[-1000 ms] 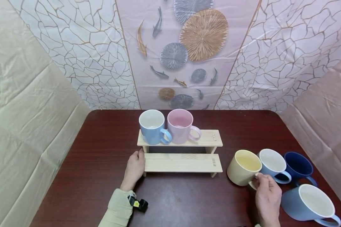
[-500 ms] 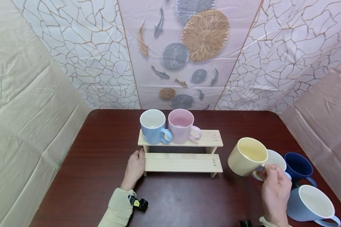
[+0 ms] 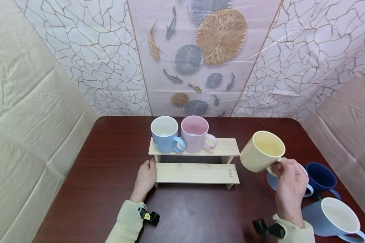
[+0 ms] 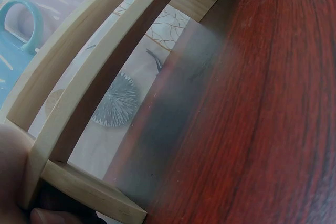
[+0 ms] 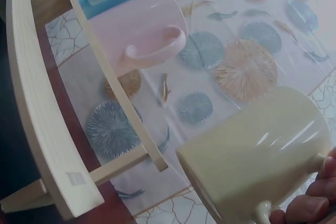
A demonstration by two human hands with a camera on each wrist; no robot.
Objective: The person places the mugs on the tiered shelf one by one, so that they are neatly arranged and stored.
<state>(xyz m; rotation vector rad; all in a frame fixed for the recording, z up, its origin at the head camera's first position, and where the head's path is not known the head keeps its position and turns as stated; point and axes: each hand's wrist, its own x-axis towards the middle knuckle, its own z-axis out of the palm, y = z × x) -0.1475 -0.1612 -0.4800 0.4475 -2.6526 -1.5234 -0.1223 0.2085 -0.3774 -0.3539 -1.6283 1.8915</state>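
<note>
My right hand [image 3: 292, 189] pinches the handle of a yellow mug [image 3: 258, 155], which hangs in the air, tilted, right of a two-tier wooden rack [image 3: 197, 173]. In the right wrist view the yellow mug [image 5: 257, 156] is large, with fingertips at its handle. My left hand [image 3: 145, 179] grips the left end of the rack; in the left wrist view a thumb and fingers lie at the wooden frame [image 4: 79, 114]. On the upper tier stand a light blue mug [image 3: 163, 140] and a pink mug [image 3: 194, 138] side by side, handles toward the right.
At the right of the brown table [image 3: 182, 216], a white-lined blue mug [image 3: 272, 182] stands partly behind my right hand. A dark blue mug [image 3: 320, 177] is beside it, and a grey-blue mug [image 3: 319, 216] lies nearer. Cloth walls [image 3: 109, 60] enclose the back and sides.
My right hand has lifted the yellow mug off the table and carried it up and farther back, tilting it. The left hand stays on the rack.
</note>
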